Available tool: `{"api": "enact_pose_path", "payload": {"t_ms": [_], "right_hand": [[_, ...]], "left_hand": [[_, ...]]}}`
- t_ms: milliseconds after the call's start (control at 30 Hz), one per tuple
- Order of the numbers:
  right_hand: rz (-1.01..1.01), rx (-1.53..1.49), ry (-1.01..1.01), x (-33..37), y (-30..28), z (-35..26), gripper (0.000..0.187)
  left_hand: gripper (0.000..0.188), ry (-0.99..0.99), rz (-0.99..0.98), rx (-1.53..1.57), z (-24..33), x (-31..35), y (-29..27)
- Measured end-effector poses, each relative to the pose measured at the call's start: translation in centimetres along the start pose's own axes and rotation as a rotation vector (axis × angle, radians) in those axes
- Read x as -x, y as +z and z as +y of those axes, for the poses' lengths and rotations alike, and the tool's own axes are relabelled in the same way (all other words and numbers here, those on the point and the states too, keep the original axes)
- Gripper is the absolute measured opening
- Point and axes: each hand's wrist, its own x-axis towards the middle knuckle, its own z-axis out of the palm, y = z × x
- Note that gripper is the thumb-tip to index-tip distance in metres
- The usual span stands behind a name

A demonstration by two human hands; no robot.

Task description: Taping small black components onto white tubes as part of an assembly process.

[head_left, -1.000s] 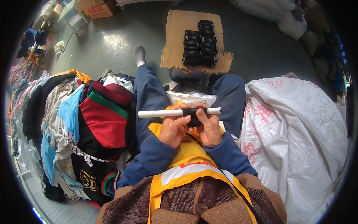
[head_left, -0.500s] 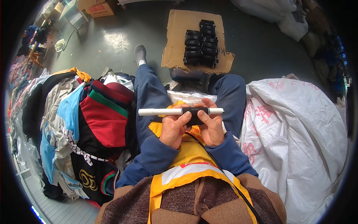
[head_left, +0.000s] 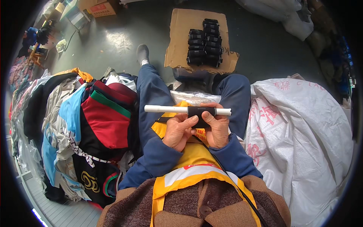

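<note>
A slim white tube point(head_left: 164, 109) lies crosswise in front of me, with black cloth point(head_left: 201, 112) wrapped around it right of its middle. Both white ends stick out, the left one longer. My left hand point(head_left: 177, 130) is closed at the left side of the cloth, its thumb pressing the lower edge. At the right side, my right hand point(head_left: 218, 130) grips the cloth and tube, thumb in front and fingers behind. Part of the cloth hangs below the tube between the thumbs. Some fingertips are hidden behind it.
Ahead on the floor, a cardboard sheet point(head_left: 179, 38) bears several black cloth rolls point(head_left: 205, 49) in stacked rows. Heaped garments point(head_left: 107, 121) lie at my left. A big white woven sack point(head_left: 298, 140) fills the right side. A cardboard box point(head_left: 99, 8) stands far left.
The tube and both hands have shifted slightly right. The cloth has turned on the tube: a small mark now shows at its top, and the white lines by its edges no longer show.
</note>
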Motion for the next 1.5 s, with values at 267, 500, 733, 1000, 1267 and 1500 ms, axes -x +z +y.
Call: {"api": "enact_pose_path", "payload": {"t_ms": [267,500,733,1000,1267,1500], "right_hand": [[-0.004,0.001,0.071,0.0,-0.4,0.0,0.023],[-0.016,-0.035,0.195,0.0,-1.0,0.1,0.023],[0.088,-0.100,0.196,0.0,-1.0,0.3,0.023],[0.046,-0.020,0.010,0.2,-0.5,-0.1,0.024],[-0.044,-0.034,0.003,0.2,0.2,-0.9,0.032],[0.054,-0.082,0.167,0.4,-0.4,-0.7,0.022]], "left_hand": [[0.028,-0.011,-0.038,0.127,0.4,0.0,0.5],[0.025,0.095,-0.064,0.087,-0.3,-0.4,-0.4],[0.028,0.164,-0.159,0.210,-0.2,-0.4,-0.4],[0.041,0.028,-0.156,0.103,0.1,-0.4,-0.4],[0.024,0.094,-0.129,0.162,0.5,0.0,0.4],[0.014,0.127,-0.257,0.188,0.0,0.1,-0.2]]}}
